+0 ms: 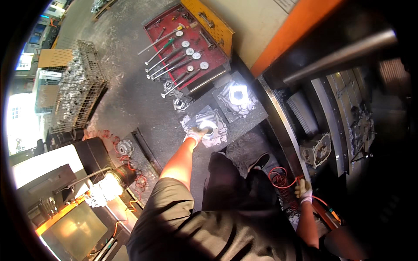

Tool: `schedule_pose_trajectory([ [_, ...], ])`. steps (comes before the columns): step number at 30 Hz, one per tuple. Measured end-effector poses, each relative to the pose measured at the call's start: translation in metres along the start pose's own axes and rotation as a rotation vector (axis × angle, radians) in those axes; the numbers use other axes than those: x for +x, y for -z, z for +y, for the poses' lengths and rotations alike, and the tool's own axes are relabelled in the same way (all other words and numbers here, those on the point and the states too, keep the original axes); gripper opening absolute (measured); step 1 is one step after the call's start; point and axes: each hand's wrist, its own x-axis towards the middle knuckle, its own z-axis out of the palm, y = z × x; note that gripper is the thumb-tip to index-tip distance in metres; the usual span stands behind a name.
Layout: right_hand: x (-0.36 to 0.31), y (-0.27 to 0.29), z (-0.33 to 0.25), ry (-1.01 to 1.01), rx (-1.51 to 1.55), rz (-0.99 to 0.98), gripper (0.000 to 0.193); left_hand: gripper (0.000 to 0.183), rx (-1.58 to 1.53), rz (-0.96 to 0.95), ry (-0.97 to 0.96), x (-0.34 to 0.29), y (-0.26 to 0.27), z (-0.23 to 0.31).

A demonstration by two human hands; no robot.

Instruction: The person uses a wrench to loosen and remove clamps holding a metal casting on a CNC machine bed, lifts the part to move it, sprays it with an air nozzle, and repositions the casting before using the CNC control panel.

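My left hand, in a white fingerless-looking glove, reaches forward to a grey cast-metal housing. Its fingers curl over the rim of the round bore, and the housing lies flat on a dark surface. A second metal housing, brightly lit around its opening, rests on a dark plate just beyond to the right. Low at the right, my right hand, also gloved, has its fingers bent around an orange coiled air hose; part of the grip is hidden.
Several dial bore gauges lie on a red-topped cart ahead. Smaller castings sit beside it. A wire cage of parts stands left. The machine's opening is at right, with a casting inside.
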Motion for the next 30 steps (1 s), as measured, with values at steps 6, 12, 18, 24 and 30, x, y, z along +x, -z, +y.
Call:
schedule_pose_trajectory([
  [6, -0.048, -0.060, -0.038, 0.072, -0.025, -0.129, 0.038, 0.054, 0.372, -0.371, -0.175, 0.079, -0.108, -0.050],
  [12, -0.102, -0.238, -0.179, 0.319, -0.092, -0.557, 0.046, 0.021, -0.747, 0.276, 0.106, -0.084, -0.092, 0.030],
  [18, -0.102, -0.299, -0.195, 0.581, -0.164, -0.431, 0.040, 0.048, -0.935, -0.342, 0.134, -0.245, 0.028, 0.101],
  [24, -0.120, -0.181, -0.193, 0.580, 0.020, -0.242, 0.018, 0.040, -0.321, -1.099, -0.336, -0.256, 0.091, 0.123],
  [30, -0.273, -0.016, -0.202, 0.521, 0.266, -0.396, 0.026, 0.053, -0.250, -0.396, -0.994, -0.244, 0.128, 0.208],
])
